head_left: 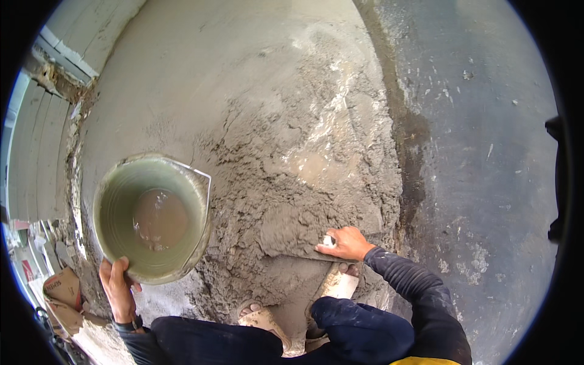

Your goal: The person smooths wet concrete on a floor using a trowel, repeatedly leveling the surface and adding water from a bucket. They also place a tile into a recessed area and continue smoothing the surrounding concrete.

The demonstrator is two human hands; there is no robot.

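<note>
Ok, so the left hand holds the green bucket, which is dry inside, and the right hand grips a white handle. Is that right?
Not quite: the green bucket isn't dry inside; the head view shows murky liquid in it. The left hand does hold it, and the right hand grips a white handle.

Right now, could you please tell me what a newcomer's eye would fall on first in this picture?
Probably the green bucket at the left, held by the left hand, with murky liquid inside. Next, the rough mortar across the middle, where, lower down, the right hand holds a white-handled tool.
</note>
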